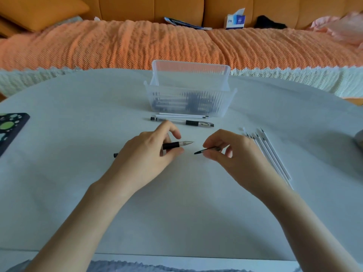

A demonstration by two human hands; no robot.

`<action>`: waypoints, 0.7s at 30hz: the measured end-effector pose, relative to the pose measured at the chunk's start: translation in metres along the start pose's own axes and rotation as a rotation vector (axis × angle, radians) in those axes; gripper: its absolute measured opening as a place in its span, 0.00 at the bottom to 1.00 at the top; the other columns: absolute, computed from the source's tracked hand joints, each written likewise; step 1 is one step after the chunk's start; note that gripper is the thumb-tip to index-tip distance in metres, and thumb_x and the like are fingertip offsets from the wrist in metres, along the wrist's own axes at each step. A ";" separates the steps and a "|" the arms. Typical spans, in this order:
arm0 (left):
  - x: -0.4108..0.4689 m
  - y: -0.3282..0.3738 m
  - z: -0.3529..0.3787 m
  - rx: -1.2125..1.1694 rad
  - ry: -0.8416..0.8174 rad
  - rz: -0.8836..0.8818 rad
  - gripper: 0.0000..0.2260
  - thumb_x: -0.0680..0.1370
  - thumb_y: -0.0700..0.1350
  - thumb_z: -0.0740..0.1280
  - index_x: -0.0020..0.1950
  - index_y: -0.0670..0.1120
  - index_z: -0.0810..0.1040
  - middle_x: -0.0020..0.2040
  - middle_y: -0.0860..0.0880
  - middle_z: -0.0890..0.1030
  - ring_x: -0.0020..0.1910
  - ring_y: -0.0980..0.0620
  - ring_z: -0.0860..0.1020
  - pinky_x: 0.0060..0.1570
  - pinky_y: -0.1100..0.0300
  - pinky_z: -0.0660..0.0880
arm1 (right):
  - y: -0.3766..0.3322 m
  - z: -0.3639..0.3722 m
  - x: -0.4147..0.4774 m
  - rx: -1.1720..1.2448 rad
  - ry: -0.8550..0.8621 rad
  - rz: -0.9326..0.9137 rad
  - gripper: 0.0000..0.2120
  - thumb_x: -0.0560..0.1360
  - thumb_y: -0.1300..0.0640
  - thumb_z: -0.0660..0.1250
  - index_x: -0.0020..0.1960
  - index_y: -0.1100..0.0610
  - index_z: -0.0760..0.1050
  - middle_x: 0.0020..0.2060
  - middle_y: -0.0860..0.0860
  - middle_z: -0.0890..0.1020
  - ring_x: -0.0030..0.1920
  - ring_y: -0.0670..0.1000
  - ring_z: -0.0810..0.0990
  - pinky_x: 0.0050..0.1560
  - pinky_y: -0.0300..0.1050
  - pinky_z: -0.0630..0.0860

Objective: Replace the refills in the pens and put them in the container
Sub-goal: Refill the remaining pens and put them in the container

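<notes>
Pale table (78,193), orange sofa (117,48), left hand (145,152) gripping pen (176,144), right hand (227,150) pinching possibly a cap (204,150)

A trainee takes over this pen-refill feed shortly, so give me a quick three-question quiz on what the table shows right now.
1. True or false: the pen in the left grip is capped.
2. Multiple choice: the fanned row of white refills lies A) left of the left grip, B) right of the right grip, C) between the two grips.
3. Fill in: the clear container already holds several ____.
Key: 1 false, the tip is bare and the right grip pinches the cap; 2 B; 3 pens.
</notes>
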State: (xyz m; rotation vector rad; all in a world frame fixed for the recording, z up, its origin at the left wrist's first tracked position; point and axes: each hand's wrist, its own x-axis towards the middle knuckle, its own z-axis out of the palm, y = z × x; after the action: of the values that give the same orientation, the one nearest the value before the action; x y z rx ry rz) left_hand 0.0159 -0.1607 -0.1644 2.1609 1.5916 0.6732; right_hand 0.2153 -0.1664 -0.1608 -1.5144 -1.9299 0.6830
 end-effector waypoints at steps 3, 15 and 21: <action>0.000 -0.001 0.000 -0.054 -0.011 0.001 0.10 0.75 0.50 0.68 0.46 0.56 0.66 0.39 0.57 0.80 0.39 0.54 0.78 0.43 0.51 0.75 | 0.001 0.006 -0.001 -0.076 -0.082 -0.036 0.04 0.72 0.55 0.71 0.46 0.49 0.78 0.38 0.42 0.79 0.40 0.33 0.73 0.42 0.26 0.67; 0.001 0.004 0.005 -0.132 0.022 0.165 0.06 0.71 0.47 0.72 0.43 0.52 0.76 0.41 0.58 0.77 0.41 0.57 0.75 0.38 0.62 0.72 | -0.005 0.011 0.003 -0.044 -0.022 -0.128 0.05 0.73 0.53 0.68 0.45 0.50 0.83 0.34 0.38 0.77 0.45 0.43 0.70 0.45 0.28 0.65; 0.003 0.001 0.004 -0.142 0.061 0.204 0.04 0.72 0.51 0.71 0.43 0.53 0.80 0.39 0.58 0.77 0.39 0.57 0.75 0.37 0.60 0.71 | -0.006 0.009 0.001 -0.002 0.034 -0.102 0.03 0.71 0.53 0.70 0.42 0.47 0.82 0.31 0.36 0.75 0.42 0.42 0.73 0.42 0.27 0.66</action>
State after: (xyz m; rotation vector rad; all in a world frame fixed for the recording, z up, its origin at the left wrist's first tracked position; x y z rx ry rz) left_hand 0.0198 -0.1586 -0.1666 2.2336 1.3196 0.8942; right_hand 0.2051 -0.1666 -0.1625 -1.4093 -1.9673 0.6070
